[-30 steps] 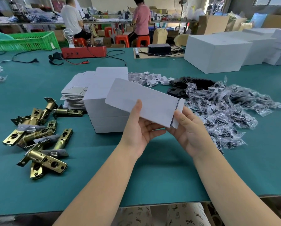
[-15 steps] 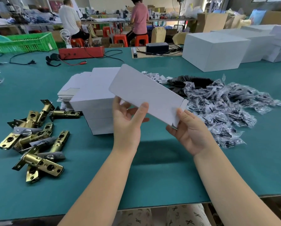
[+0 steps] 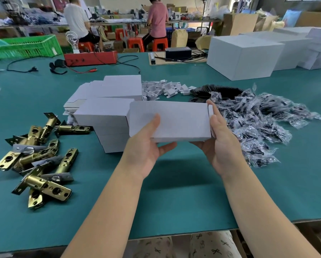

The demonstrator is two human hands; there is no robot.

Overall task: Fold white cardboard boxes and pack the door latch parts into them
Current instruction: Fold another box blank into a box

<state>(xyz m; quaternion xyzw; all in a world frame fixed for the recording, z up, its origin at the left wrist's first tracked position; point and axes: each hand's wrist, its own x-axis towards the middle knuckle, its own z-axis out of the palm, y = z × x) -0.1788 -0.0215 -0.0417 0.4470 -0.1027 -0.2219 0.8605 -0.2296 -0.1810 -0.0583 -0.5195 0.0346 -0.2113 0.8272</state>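
I hold a white cardboard box (image 3: 176,120) level above the green table, partly opened into a sleeve. My left hand (image 3: 146,146) grips its left half, thumb on top and fingers underneath. My right hand (image 3: 219,140) holds the right end, fingers along the end flap. Behind it lies a stack of flat white box blanks (image 3: 107,110). Several brass door latches (image 3: 38,159) lie in a heap at the left. A pile of small clear bags with dark parts (image 3: 258,123) lies at the right.
Small white plastic pieces (image 3: 165,89) and black flat parts (image 3: 221,91) lie behind the stack. Large white cartons (image 3: 243,54) stand at the back right, a red device (image 3: 90,57) with cables and a green crate (image 3: 25,46) at the back left. Two people sit beyond the table.
The box has swung from a tilted flat blank to level and has opened into a sleeve. My left hand shifted from its underside to gripping its left half.
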